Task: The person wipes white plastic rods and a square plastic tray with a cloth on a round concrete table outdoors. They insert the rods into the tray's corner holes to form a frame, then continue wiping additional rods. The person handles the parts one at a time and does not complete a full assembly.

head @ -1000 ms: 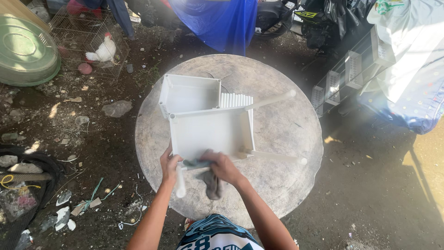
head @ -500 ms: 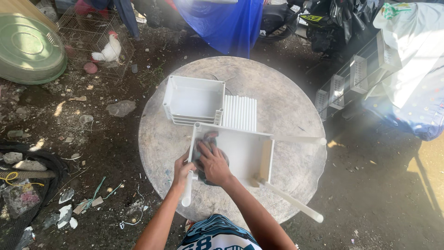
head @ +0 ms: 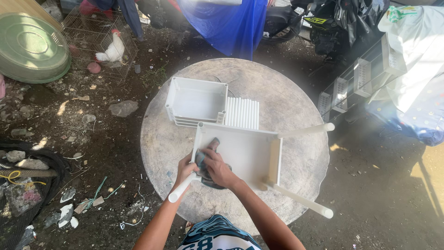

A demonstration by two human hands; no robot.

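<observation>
Two hands busy at centre; going L to R. Far L: green basin [head: 30, 48], wire cage [head: 99, 41] w/ a white chicken [head: 113, 50]. Round stone tabletop [head: 162, 143] carries a stack of white trays [head: 196, 99] and a slatted panel [head: 243, 113]. Left hand [head: 185, 169] clamped on a leg of the white rack [head: 252, 153], which has swung round vs 1 s ago, legs now pointing R. Right hand [head: 217, 166] closed on a grey cloth [head: 206, 159], now pressed inside the rack's L end, so wiping has moved to the inner face.
</observation>
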